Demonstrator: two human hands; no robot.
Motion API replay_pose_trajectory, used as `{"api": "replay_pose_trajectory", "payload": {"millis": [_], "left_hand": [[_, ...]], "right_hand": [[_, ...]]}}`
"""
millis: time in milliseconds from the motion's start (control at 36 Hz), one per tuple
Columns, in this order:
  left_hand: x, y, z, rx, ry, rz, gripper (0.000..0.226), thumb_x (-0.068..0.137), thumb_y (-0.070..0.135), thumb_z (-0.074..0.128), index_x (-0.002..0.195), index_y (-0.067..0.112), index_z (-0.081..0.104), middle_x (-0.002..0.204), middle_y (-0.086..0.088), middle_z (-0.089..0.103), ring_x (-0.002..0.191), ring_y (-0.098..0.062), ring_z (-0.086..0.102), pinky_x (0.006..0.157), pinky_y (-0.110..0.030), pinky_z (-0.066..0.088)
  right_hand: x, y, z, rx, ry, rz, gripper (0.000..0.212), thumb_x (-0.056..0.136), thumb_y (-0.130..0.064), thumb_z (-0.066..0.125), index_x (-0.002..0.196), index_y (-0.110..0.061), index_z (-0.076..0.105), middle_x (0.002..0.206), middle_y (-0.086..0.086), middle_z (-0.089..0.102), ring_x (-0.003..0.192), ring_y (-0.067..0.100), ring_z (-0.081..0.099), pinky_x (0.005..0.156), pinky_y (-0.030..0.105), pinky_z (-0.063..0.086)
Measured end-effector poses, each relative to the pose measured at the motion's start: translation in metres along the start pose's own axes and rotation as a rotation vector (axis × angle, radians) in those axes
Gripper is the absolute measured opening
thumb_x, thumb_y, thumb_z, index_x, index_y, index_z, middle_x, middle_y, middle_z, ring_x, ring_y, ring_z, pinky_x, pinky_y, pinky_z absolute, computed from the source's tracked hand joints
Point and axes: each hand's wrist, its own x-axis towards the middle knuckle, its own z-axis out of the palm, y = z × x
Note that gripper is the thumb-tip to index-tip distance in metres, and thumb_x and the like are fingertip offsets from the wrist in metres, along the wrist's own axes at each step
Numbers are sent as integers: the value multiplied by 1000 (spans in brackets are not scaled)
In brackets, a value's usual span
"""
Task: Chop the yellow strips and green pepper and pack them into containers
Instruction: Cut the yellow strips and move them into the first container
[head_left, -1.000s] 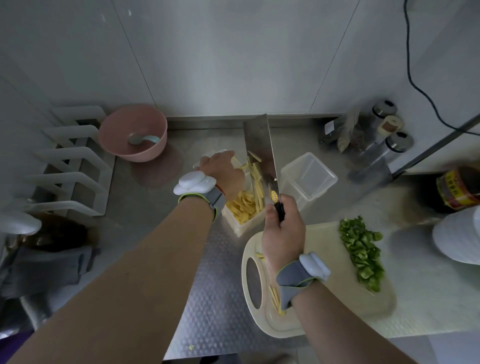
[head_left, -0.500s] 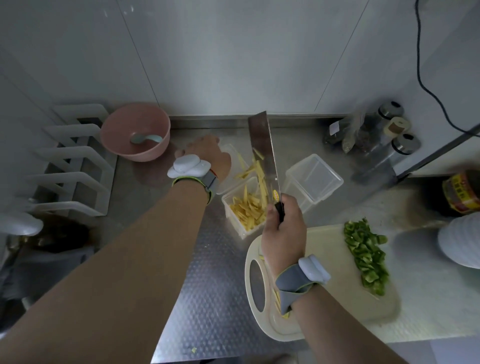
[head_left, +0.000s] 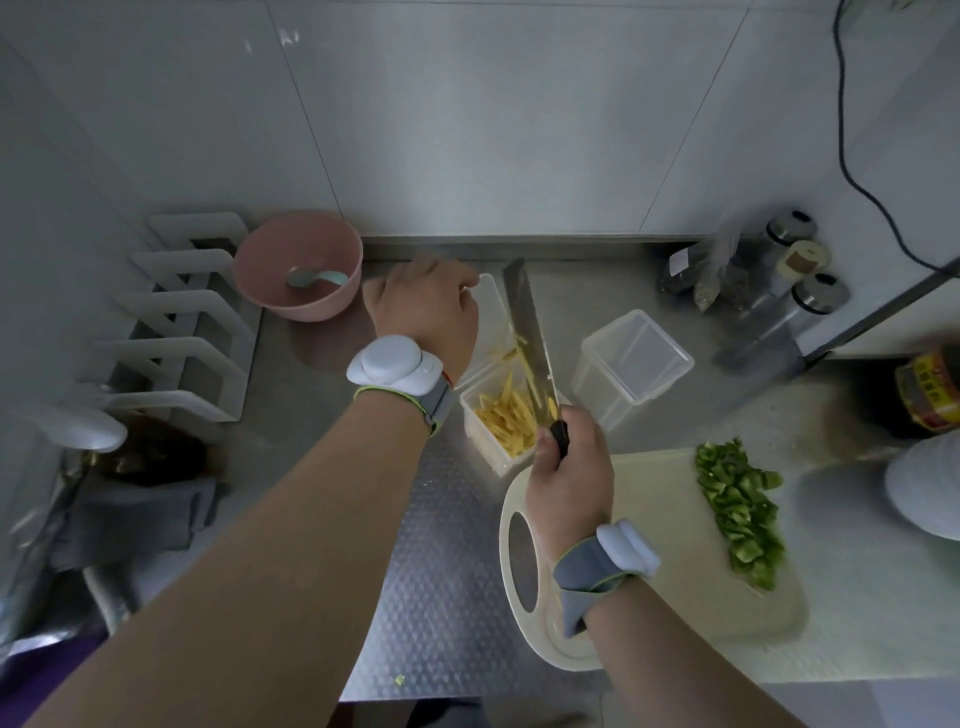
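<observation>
My right hand (head_left: 569, 483) grips the black handle of a cleaver (head_left: 524, 332). Its blade is tilted up over a clear container (head_left: 480, 447) filled with yellow strips (head_left: 506, 421), and a few strips cling to the blade. Just behind that container lies a white lid (head_left: 491, 322). My left hand (head_left: 421, 312) is beside the lid's left edge, its back toward me and its fingers hidden. An empty clear container (head_left: 631, 358) stands to the right. Diced green pepper (head_left: 740, 512) lies in a pile on the right part of the cream cutting board (head_left: 665, 519).
A pink bowl (head_left: 296, 265) with a spoon sits at the back left next to a white rack (head_left: 182, 322). Spice jars (head_left: 789, 270) and bags stand at the back right. A dark bottle (head_left: 930, 395) and a white rounded object (head_left: 930, 488) are at the right edge.
My left hand has left the spot over the yellow-strip container and moved back and left toward the lid. The cleaver stays tilted over the container in my right hand.
</observation>
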Motion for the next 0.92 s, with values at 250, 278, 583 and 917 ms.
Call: {"api": "replay_pose_trajectory", "payload": {"millis": [250, 278, 583, 917], "left_hand": [[-9, 4, -10, -41, -21, 13, 20, 79, 17, 60, 93, 24, 73, 91, 0, 67, 90, -28, 59, 81, -34, 28], [-10, 4, -11, -44, -18, 19, 20, 79, 16, 60, 92, 23, 73, 91, 0, 67, 89, -28, 59, 81, -35, 30], [-24, 7, -17, -17, -17, 24, 28, 76, 17, 57, 101, 21, 68, 102, -3, 64, 98, -30, 56, 87, -42, 36], [-48, 6, 13, 89, -303, -66, 37, 79, 29, 54, 116, 27, 61, 118, 1, 59, 108, -26, 50, 87, -38, 32]], "right_hand": [[7, -1, -1, -5, -56, -8, 19, 91, -7, 53, 110, -4, 56, 99, 15, 57, 84, 24, 51, 63, 18, 26], [6, -1, -1, -6, -61, 6, 21, 92, -7, 53, 112, -4, 56, 101, 15, 58, 85, 26, 52, 64, 18, 26], [-1, 4, -8, 112, -59, 80, 15, 92, -12, 54, 106, -9, 59, 89, 7, 63, 82, 25, 56, 67, 21, 33], [2, -2, -15, 230, -16, 160, 8, 92, -16, 54, 93, -22, 57, 69, -8, 56, 65, 7, 52, 56, 10, 37]]}}
